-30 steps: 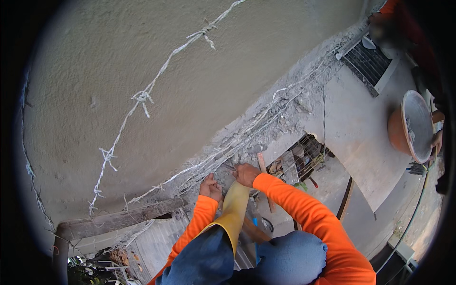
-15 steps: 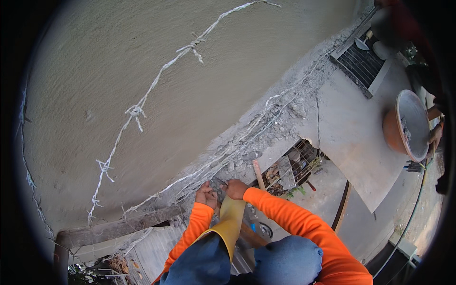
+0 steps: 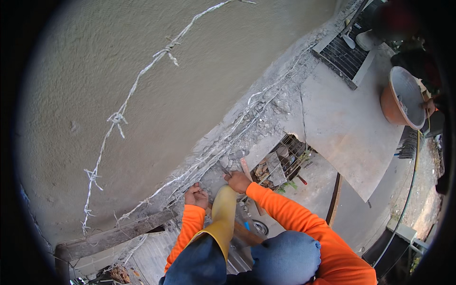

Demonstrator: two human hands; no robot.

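Observation:
My right hand [image 3: 239, 182] is closed round a small dark metal tool [image 3: 225, 171], whose tip points up and left; its kind is too small to tell. Left of it, my left hand [image 3: 196, 197] has curled fingers beside the cement-crusted wire strands [image 3: 209, 161]; what they pinch, if anything, is hidden. Between the hands stands my yellow rubber boot [image 3: 223, 209]. Just beyond my right hand lies what looks like a hammer [image 3: 245, 167], with a pale reddish handle and grey head.
A grey rendered wall [image 3: 118, 71] fills the left, crossed by barbed wire [image 3: 117, 118]. Rubble [image 3: 280, 105] lines its foot. At right are a broken opening with a metal grid [image 3: 287, 159], a board [image 3: 346, 118], a slatted grate [image 3: 343, 57] and another person's hand at an orange tub [image 3: 392, 102].
My hands have drawn apart; the right now holds the dark tool clear of the left. The view has shifted slightly, and the other person's tub has tilted and moved.

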